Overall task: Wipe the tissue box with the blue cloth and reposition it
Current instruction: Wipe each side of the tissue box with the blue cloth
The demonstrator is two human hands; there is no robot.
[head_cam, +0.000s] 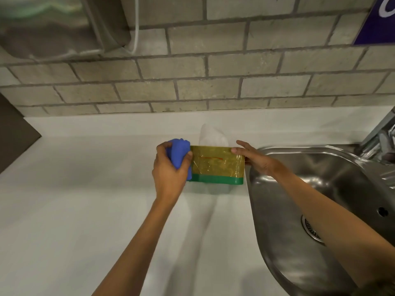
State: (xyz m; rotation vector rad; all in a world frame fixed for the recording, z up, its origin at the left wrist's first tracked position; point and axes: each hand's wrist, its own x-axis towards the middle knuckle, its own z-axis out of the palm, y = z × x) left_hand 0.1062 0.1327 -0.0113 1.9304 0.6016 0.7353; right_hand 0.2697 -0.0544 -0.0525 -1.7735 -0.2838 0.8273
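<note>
Clutching the blue cloth (180,153), left hand (168,175) presses the tissue box (218,166); right hand (256,160) grips it.

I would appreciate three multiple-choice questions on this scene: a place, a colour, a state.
1. The tissue box, relative to the sink, is: A) inside B) left, on the counter C) behind
2. The box's bottom band is: A) red B) green C) white
3. The left hand is: A) gripping the blue cloth B) flat, empty C) holding a sponge
Key: B, counter beside the basin; B, green strip under yellow; A, fingers curl round the cloth.
</note>
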